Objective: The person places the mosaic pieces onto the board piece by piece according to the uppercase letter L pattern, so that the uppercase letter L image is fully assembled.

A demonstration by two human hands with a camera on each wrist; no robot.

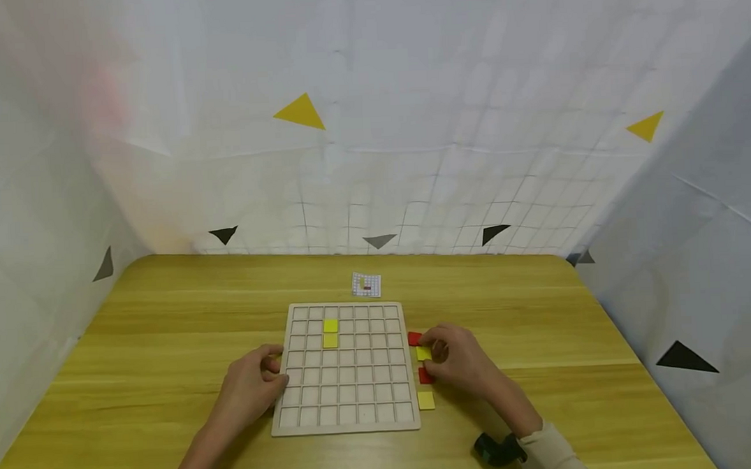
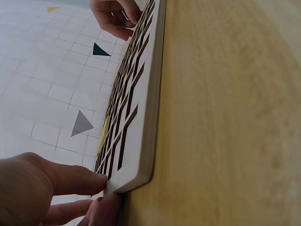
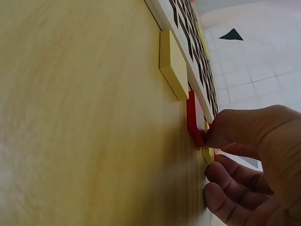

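A pale wooden grid board (image 1: 346,429) lies on the table, two yellow tiles (image 1: 330,326) set one below the other in its upper cells. My left hand (image 1: 250,387) holds the board's left edge with thumb and finger, seen close up in the left wrist view. Beside the right edge lie a far red tile (image 1: 414,338), a yellow tile (image 1: 423,353), another red tile (image 1: 425,376) and a nearer yellow tile (image 3: 174,63). My right hand (image 1: 463,360) reaches over these, thumb at the nearer red tile, index finger by the far red one, the tips spread apart.
A small printed grid card (image 1: 366,285) with coloured squares lies behind the board. White sheets (image 1: 373,178) with triangles hang behind and beside the wooden table (image 1: 183,299). Dark wrist devices (image 1: 498,451) show near the front.
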